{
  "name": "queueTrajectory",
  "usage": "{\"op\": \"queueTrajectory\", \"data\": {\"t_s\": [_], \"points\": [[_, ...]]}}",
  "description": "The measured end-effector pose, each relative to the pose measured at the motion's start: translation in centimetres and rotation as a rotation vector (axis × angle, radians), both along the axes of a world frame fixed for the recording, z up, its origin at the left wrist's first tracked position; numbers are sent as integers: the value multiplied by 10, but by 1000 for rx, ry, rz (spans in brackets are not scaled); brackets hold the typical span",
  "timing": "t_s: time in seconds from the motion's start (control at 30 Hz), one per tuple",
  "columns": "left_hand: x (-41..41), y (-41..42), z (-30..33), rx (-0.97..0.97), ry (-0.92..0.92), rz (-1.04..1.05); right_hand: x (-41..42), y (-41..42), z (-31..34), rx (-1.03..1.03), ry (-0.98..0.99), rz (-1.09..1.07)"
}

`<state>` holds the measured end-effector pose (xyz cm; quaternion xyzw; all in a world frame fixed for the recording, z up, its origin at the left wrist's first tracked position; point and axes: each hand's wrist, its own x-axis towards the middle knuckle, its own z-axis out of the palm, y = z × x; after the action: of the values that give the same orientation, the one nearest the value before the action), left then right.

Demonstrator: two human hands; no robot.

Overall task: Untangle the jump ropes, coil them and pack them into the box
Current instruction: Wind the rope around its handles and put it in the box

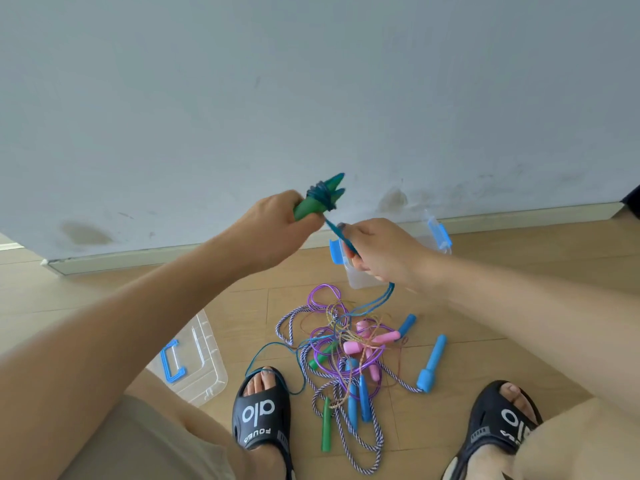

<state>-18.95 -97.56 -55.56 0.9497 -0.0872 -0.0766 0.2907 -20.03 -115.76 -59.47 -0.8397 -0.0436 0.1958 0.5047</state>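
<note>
My left hand grips a pair of green handles with blue rope wound around them. My right hand pinches the blue rope just below that bundle; the rope runs through my fist and hangs down to the floor. A tangle of jump ropes lies on the floor between my feet: purple, striped and thin cords with pink, blue and green handles. The clear box with blue latches stands behind my right hand, mostly hidden by it.
The clear lid with a blue handle lies on the wooden floor at the left. My feet in black slides flank the tangle. A grey wall with a skirting board runs close behind the box.
</note>
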Motion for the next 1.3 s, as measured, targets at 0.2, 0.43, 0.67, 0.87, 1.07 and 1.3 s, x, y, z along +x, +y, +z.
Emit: {"op": "queueTrajectory", "data": {"t_s": [0.2, 0.43, 0.67, 0.87, 1.07, 1.3], "points": [[14, 10, -24, 354, -51, -136, -3, -5, 19, -216, -234, 74], [12, -2, -34, 644, -85, -258, -9, -15, 43, -371, -415, 270], [-3, -35, -31, 897, -244, -406, 2, -12, 53, -370, -503, 318], [-10, -43, -21, 845, -517, -506, 34, -38, 47, -222, -314, 247], [-28, -46, -5, 514, -580, -501, 47, -44, 25, -124, -234, 118], [-16, -35, 2, 83, -178, -110, 31, -19, -4, -63, -105, -90]]}}
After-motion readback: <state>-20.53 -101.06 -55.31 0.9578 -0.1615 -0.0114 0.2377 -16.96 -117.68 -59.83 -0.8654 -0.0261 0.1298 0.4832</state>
